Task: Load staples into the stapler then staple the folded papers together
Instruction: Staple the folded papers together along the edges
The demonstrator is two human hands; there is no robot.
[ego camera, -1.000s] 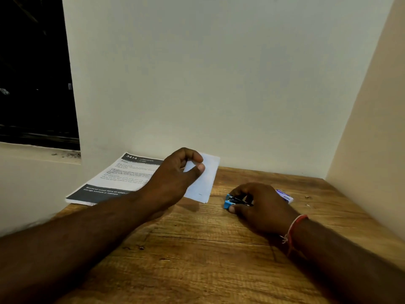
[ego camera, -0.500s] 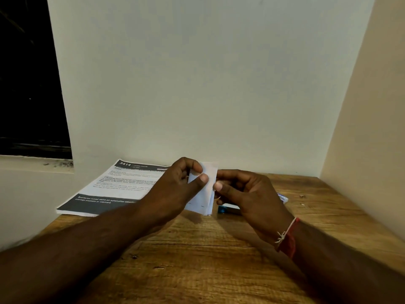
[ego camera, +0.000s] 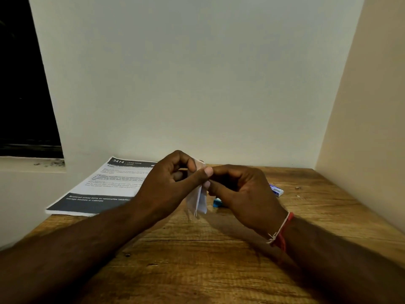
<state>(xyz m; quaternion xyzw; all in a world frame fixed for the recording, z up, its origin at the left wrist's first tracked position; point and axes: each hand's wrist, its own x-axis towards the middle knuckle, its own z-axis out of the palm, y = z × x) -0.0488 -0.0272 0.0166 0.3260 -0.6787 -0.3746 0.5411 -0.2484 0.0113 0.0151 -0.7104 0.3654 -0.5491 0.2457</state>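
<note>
Both hands hold the folded white papers upright above the wooden table. My left hand pinches their upper edge between thumb and fingers. From the right, my right hand pinches the same papers with curled fingers. The papers hang edge-on toward me, and their lower end shows several layers. A small blue stapler lies on the table behind my right hand, mostly hidden by it. A small staple box lies further right on the table.
A printed sheet stack with dark bands lies at the table's back left, overhanging the edge. White walls close the back and right. A dark window is at the left.
My right hand left the stapler on the table and rose to the papers, now pinching them. My left hand turned the papers from flat-facing to edge-on.
</note>
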